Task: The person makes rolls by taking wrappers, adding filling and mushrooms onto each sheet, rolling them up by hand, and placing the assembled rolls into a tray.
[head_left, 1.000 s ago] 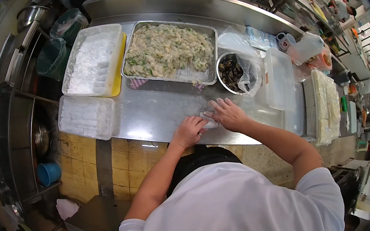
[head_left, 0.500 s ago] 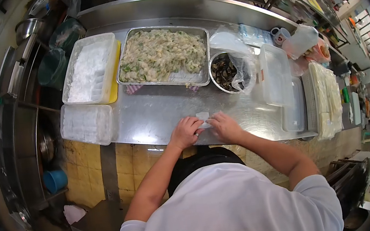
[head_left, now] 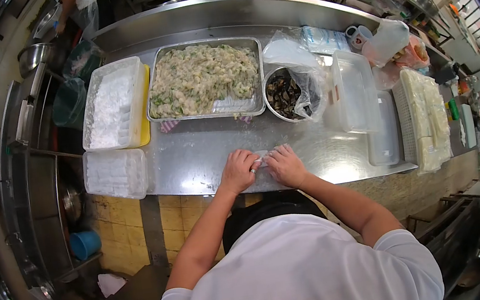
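Pos. of white wrapper: on steel counter, nr front edge, betw. both hands. L hand: fingers curled, gripping wrapper's L end; ring visible. R hand: fingers bent, gripping R end. Both thumbs partly hidden. Beyond, toward back of counter: metal tray w/ pale, green-flecked mix; to its R, round bowl w/ dark pcs, clear plastic bag over R side. L of tray: tub w/ white powder; smaller tub w/ white rolls just in front. R side: clear container, basket.
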`<move>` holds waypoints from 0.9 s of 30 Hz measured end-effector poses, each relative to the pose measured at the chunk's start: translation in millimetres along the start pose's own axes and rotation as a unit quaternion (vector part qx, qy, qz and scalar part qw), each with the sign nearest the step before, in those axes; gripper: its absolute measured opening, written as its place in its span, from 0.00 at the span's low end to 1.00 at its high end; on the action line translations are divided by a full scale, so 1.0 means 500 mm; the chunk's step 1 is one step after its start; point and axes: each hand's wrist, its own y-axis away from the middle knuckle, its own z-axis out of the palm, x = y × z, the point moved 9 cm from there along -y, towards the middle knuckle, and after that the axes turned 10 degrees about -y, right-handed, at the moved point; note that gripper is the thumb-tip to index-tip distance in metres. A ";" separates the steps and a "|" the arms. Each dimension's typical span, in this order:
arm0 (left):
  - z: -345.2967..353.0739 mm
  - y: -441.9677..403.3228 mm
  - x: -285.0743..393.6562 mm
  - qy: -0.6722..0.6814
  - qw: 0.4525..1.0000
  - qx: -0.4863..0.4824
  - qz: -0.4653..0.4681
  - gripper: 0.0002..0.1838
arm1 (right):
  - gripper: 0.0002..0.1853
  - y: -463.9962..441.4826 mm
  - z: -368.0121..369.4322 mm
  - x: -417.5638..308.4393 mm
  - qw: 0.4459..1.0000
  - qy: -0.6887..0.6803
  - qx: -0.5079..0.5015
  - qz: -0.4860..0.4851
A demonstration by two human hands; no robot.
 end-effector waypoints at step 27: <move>-0.094 0.031 -0.063 -0.108 0.968 0.096 -0.207 0.18 | 0.31 -0.080 0.054 0.050 0.984 -0.067 -0.162 0.031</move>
